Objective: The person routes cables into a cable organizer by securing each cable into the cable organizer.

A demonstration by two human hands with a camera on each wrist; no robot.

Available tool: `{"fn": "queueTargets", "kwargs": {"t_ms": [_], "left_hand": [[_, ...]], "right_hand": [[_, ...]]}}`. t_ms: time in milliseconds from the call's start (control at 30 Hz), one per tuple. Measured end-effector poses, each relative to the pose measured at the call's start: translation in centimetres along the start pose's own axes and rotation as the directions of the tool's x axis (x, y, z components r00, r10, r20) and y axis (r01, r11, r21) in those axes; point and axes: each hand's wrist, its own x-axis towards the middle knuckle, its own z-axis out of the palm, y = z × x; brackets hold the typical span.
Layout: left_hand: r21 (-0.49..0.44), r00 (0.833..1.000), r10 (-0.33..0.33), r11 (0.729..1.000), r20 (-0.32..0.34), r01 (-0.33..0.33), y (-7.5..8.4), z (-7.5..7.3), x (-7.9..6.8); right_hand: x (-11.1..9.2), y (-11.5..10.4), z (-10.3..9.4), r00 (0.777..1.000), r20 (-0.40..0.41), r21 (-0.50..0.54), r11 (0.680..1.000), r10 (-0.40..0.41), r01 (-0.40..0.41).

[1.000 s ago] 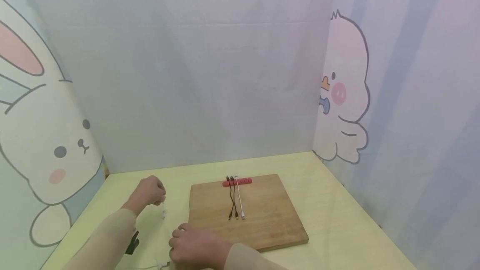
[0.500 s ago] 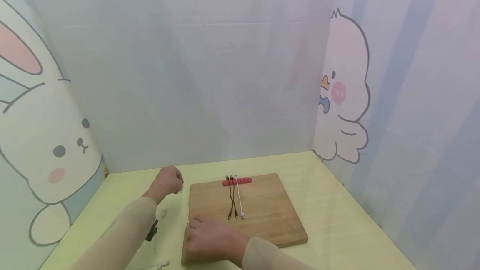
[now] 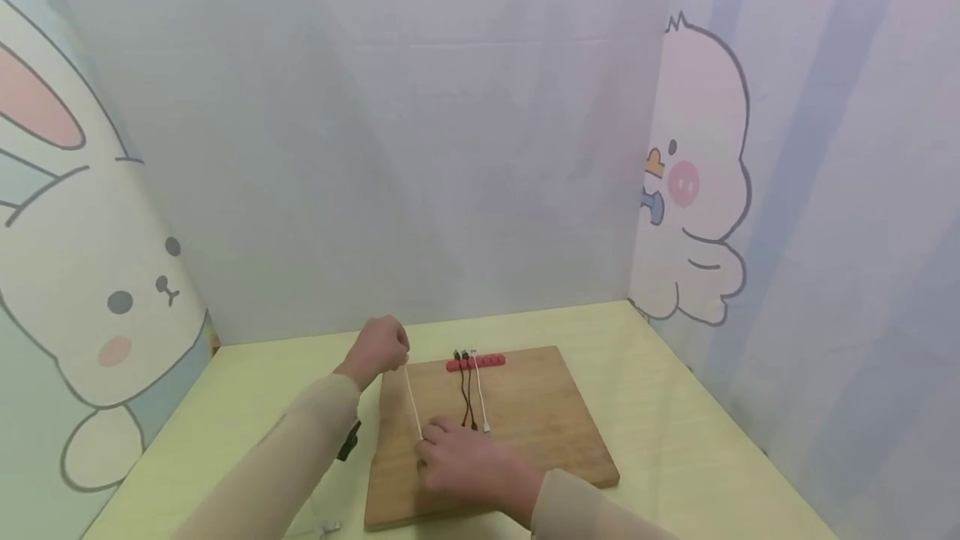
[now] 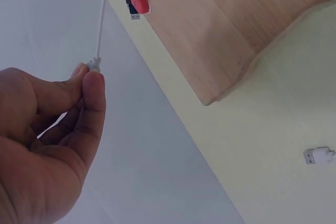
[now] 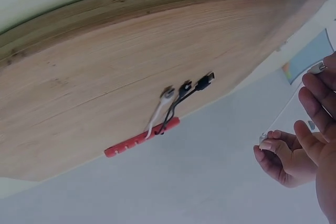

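Note:
A thin white USB cable (image 3: 413, 404) is stretched between my two hands over the left part of a wooden board (image 3: 540, 423). My left hand (image 3: 377, 346) pinches its far end plug (image 4: 93, 65) between thumb and finger, near the board's back left corner. My right hand (image 3: 468, 461) holds the near end, whose white plug (image 5: 318, 67) shows at its fingertips in the right wrist view. On the board's back edge sits a red cable holder (image 3: 491, 361). Two black cables (image 3: 462, 390) and one white cable (image 3: 480, 398) lie in its slots, toward its left end.
Another white cable end (image 3: 328, 528) lies on the yellow table (image 3: 247, 407) at the front left. A white USB plug (image 4: 317, 155) rests on the table beside the board in the left wrist view. A grey curtain (image 3: 390, 148) stands behind the table.
Both hands have moved right with the white cable, from beside the board to over its left part. The cable now shows drawn straight between them. The cables in the red holder have stayed put.

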Motion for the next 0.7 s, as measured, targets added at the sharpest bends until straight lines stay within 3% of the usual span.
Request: {"fn": "queueTargets", "kwargs": {"t_ms": [167, 367, 567, 700], "left_hand": [[-0.008, 1.0, 0.027, 1.0, -0.005, -0.027, 1.9, 1.0, 0.8], [-0.048, 0.996, 0.087, 0.995, -0.006, -0.087, 3.4, 3.2, 2.1], [-0.055, 0.986, 0.145, 0.987, -0.089, -0.15, 4.3, 5.6, 2.9], [-0.011, 0.973, 0.175, 0.984, -0.148, -0.178, 5.0, 7.1, 3.5]], "right_hand": [[-1.4, 0.4, 0.2, 1.0, -0.015, -0.056, 0.998, 0.026, -0.027], [-3.0, 0.6, 1.3, 0.998, 0.016, -0.025, 0.998, 0.059, -0.059], [-4.2, 0.9, 2.7, 0.996, 0.016, -0.017, 0.996, 0.092, -0.092], [-5.1, 1.5, 3.7, 0.992, 0.035, -0.022, 0.992, 0.125, -0.124]]}}
